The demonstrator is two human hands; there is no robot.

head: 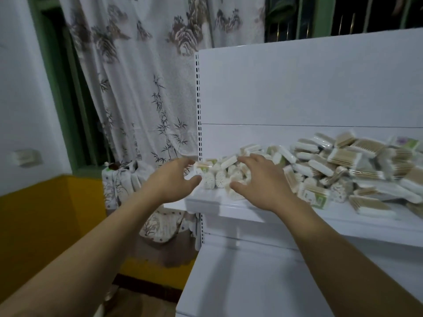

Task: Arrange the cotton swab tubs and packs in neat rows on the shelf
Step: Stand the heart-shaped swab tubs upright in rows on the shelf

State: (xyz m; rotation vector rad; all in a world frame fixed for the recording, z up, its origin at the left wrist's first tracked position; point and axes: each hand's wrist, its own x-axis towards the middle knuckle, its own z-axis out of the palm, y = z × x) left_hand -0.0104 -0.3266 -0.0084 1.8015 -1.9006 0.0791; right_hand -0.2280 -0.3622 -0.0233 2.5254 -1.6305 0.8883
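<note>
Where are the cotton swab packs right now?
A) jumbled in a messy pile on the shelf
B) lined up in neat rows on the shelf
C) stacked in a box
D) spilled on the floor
A: the cotton swab packs lie tumbled over each other at all angles on the white shelf.

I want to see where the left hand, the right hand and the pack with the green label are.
left hand (170,179): head view, back of the hand.
right hand (263,179): head view, back of the hand.
pack with the green label (317,197): head view, its labelled face.
</note>
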